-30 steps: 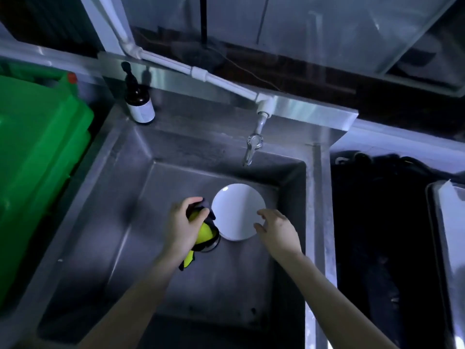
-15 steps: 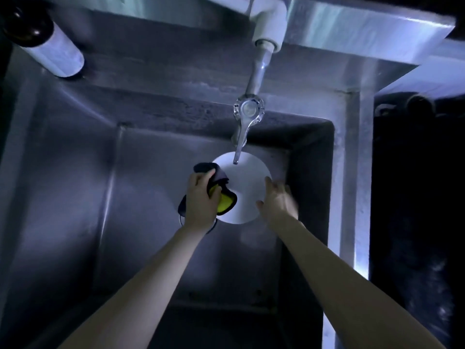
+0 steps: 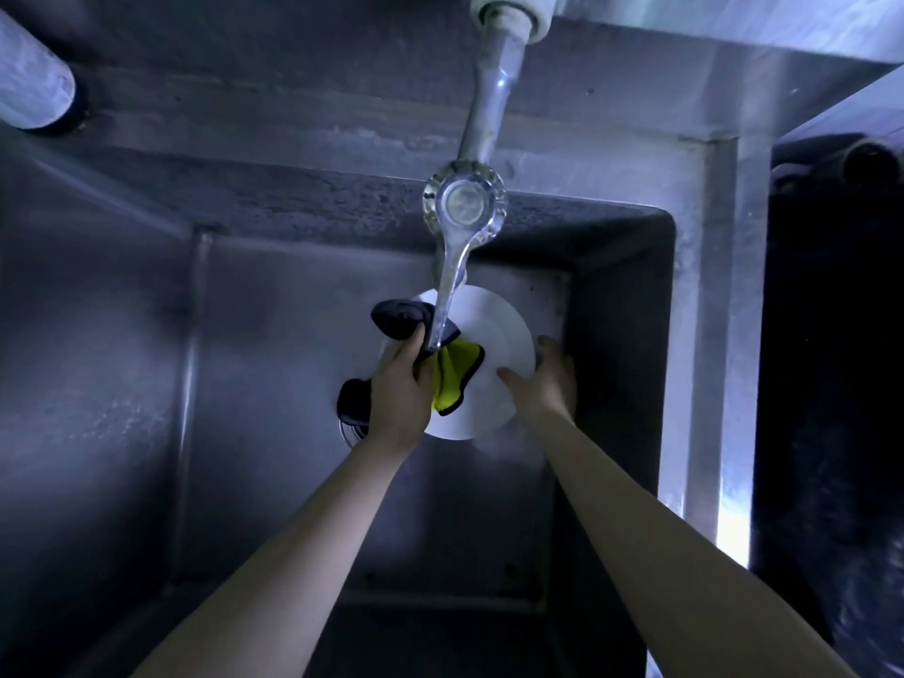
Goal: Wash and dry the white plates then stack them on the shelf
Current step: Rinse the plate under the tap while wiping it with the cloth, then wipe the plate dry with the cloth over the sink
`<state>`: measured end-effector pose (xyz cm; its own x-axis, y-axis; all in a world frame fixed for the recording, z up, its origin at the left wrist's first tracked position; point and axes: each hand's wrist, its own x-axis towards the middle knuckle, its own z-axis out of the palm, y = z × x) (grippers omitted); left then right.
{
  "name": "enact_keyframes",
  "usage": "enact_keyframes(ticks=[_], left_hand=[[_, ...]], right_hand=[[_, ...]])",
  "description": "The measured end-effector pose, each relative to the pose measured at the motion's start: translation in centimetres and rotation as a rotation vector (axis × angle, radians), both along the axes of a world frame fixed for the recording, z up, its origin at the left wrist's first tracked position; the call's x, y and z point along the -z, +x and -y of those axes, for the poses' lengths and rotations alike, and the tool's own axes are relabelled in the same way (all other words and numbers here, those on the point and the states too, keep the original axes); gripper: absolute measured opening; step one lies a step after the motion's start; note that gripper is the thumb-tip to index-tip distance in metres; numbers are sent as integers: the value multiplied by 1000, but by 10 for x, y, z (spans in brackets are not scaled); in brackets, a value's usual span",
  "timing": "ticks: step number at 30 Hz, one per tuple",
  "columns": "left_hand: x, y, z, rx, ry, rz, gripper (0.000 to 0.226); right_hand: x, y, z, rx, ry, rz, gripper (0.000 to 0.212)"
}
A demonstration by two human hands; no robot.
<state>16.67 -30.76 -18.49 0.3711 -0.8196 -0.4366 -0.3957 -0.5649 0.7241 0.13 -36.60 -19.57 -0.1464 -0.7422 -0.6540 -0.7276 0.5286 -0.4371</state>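
Washing under way low in sink, below tap. Gripping yellow-black cloth in left hand, pressing it on plate face. Pinching plate's right rim with right hand, thumb on top, fingers behind. Hands apart, one each side. Probably stiff, light, brittle, slippery if wet: best taken at rim, thumb over, fingers under, kept clear of steel walls and tap

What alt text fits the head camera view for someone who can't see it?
The left hand grips a yellow-and-black cloth on a white plate while the right hand holds its rim, inside a steel sink below a tap.
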Motion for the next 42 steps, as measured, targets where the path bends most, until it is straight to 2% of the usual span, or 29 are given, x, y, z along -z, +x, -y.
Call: enact_keyframes(ticks=[4,6,9,12,16,21,24,27,29,33,38,42], left_hand=[[-5,8,-5,-76,41,25,45],[-7,12,-7,-98,65,17,36],[-12,17,-10,-167,92,-10,18],[-21,22,-13,-193,146,2,19],[-40,35,-24,-264,127,-6,19],[-81,61,-54,-265,-20,54,13],[-112,70,-73,-204,-105,184,14],[-147,75,-85,-30,-306,428,11],[-172,75,-89,-2,-373,474,13],[-214,65,-98,2,-491,419,17],[-263,28,-115,67,-571,123,22],[-269,1,-136,430,-528,28,21]], right_hand=[[-2,2,-4,86,-17,37,51],[-4,3,-5,123,-9,76,44],[-8,2,-5,165,20,158,21],[-17,0,-7,214,38,245,5],[-37,-1,-9,219,80,350,15],[-77,-12,-22,177,-54,362,11],[-112,-15,-37,155,-121,392,23],[-147,-15,-55,159,-185,439,30],[-166,-15,-69,168,-222,485,34],[-200,-8,-95,177,-284,546,41],[-229,2,-127,209,-333,622,30],[-250,8,-147,287,-294,764,20]])
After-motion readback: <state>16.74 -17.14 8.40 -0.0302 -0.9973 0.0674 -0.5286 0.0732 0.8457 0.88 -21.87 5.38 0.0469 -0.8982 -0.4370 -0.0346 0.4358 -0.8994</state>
